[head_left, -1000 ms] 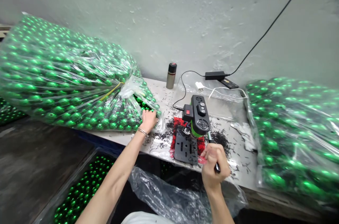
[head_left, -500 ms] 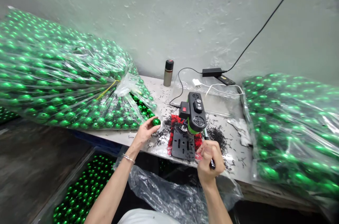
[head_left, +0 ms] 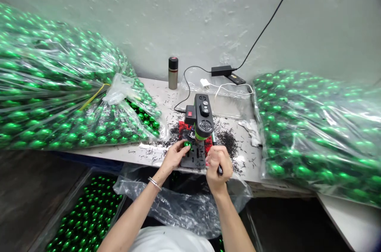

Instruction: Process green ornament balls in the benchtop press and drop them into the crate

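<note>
Between the thumb and fingers of my left hand (head_left: 174, 156) is a shiny green ball (head_left: 187, 144), held at the left side of a small black bench drill press (head_left: 204, 115), just over its slotted base plate (head_left: 193, 160). My right hand (head_left: 219, 166) is wrapped around the black-gripped lever handle (head_left: 220, 170) on the machine's right side. The drill's head hides part of the space beside the ball. A red mat (head_left: 208, 143) lies under the base, strewn with black shavings (head_left: 226, 143).
A large clear bag of green balls (head_left: 59, 97) lies at the left, torn open near the drill; another bag (head_left: 315, 133) lies right. Behind stand a bottle (head_left: 173, 73) and a power adapter (head_left: 222, 70). A white glove (head_left: 251, 131) lies right. Below left is a bin of balls (head_left: 86, 212).
My left hand has carried the green ball right, from beside the torn bag to the drill press. My right hand stays on the lever. The whole view has shifted.
</note>
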### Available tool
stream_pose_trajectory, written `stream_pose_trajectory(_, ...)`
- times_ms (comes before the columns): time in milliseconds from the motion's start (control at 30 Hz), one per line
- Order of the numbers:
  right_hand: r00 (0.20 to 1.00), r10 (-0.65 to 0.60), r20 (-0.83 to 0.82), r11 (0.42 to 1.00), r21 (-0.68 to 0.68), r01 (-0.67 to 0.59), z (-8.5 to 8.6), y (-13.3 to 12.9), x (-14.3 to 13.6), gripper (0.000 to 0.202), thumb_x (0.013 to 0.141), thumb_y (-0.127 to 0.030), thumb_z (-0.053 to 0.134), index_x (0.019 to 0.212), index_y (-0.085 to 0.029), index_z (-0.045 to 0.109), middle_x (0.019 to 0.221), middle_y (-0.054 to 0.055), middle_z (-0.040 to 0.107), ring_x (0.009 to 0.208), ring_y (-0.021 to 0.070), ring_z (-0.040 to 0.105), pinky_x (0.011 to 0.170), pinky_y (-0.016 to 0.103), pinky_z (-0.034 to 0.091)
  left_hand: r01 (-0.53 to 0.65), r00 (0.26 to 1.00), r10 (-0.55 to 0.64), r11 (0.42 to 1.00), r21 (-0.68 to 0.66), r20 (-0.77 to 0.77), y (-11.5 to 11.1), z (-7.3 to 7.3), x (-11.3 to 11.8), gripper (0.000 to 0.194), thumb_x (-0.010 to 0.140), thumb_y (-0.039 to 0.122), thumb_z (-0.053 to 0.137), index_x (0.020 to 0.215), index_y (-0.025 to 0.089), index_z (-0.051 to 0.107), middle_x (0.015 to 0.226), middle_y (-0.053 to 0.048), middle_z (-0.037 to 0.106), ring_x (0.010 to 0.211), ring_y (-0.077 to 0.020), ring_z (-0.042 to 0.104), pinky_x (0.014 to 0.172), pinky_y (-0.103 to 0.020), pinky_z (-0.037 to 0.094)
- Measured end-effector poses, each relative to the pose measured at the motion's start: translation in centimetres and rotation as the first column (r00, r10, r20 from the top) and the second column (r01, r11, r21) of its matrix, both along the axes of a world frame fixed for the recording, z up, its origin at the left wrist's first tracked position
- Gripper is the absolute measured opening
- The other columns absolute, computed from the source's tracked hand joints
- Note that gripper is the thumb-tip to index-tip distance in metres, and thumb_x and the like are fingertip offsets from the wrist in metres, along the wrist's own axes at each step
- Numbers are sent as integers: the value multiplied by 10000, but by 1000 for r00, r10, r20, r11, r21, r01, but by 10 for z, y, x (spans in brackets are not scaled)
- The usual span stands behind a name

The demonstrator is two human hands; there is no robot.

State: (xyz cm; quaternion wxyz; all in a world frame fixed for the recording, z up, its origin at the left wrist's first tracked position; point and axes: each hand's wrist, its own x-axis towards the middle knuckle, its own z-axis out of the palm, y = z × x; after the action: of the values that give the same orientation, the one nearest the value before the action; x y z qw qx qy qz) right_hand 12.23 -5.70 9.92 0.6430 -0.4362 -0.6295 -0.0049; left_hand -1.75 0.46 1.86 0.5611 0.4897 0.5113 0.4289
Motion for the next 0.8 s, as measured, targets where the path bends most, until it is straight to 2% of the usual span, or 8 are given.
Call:
stream_pose_trajectory(133, 1000, -18, 15, 1000, 10, 18, -1, 0, 0, 283, 912, -92, 421, 660, -204, 485, 683, -5, 514, 620, 124, 515, 563, 277, 404, 54, 938, 26, 973, 222, -345, -1, 1, 7, 362, 809, 328, 684, 1146, 194, 686, 909, -49, 748, 792, -201, 684, 766, -325, 542)
stream_pose_trajectory(267, 999, -16, 44, 1000, 24, 15, 0, 1, 1, 269, 908, -76, 421, 678, -205, 475, 695, -6, 517, 625, 120, 514, 569, 275, 404, 174, 837, 88, 893, 415, -540, -7, 5, 12, 343, 826, 297, 674, 1155, 203, 674, 1062, -95, 732, 912, -250, 678, 852, -388, 529)
stream_pose_trajectory(367, 998, -9, 54, 1000, 30, 7, 1, 0, 1, 267, 907, -64, 419, 686, -207, 462, 695, -9, 510, 632, 116, 515, 579, 273, 408, 240, 801, 118, 835, 496, -587, -10, 4, 13, 334, 834, 278, 676, 1159, 198, 665, 1119, -112, 715, 1013, -278, 653, 904, -420, 504)
stream_pose_trajectory(533, 1000, 9, 13, 1000, 9, -9, -4, -2, 0, 265, 915, -76, 415, 687, -204, 455, 699, -12, 501, 641, 112, 509, 576, 265, 407, 213, 807, 155, 824, 524, -571, -10, -5, 11, 310, 840, 335, 703, 1124, 215, 680, 1089, -86, 731, 994, -266, 641, 924, -446, 460)
stream_pose_trajectory(800, 999, 13, 34, 994, 104, -17, -51, 5, 4, 253, 947, -170, 392, 705, -210, 452, 715, -5, 527, 625, 122, 529, 632, 313, 463, 215, 817, 168, 798, 562, -552, -10, -11, 12, 334, 820, 360, 732, 1112, 205, 686, 1083, -94, 734, 984, -265, 628, 903, -436, 448)
